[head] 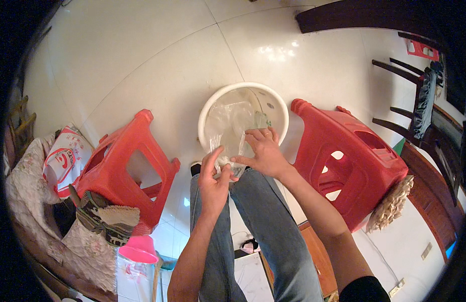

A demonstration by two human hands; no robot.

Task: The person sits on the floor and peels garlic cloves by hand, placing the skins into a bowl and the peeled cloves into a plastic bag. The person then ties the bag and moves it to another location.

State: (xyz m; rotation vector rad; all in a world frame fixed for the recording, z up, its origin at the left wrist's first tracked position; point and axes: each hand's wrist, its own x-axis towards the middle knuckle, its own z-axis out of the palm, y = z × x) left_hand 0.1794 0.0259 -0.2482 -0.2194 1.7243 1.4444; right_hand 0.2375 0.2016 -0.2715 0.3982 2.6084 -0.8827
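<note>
A thin clear plastic bag (226,163) is stretched between my two hands, above my knees and the near rim of a white bucket (201,124). My left hand (214,177) holds its lower left side, with thumb and fingers close together. On the other side, my right hand (265,153) has its thumb and fingers spread against the film and wears a ring. Inside the bucket lie crumpled clear plastic (219,115) and a clear piece with green markings (261,120).
Red plastic stools stand to the left (116,166) and right (342,166) of the bucket. Patterned cloth (104,219) lies over the left stool's near end. A pink bucket (138,249) is behind it. Dark wooden furniture (350,17) stands at the far right, on pale floor tiles (161,56).
</note>
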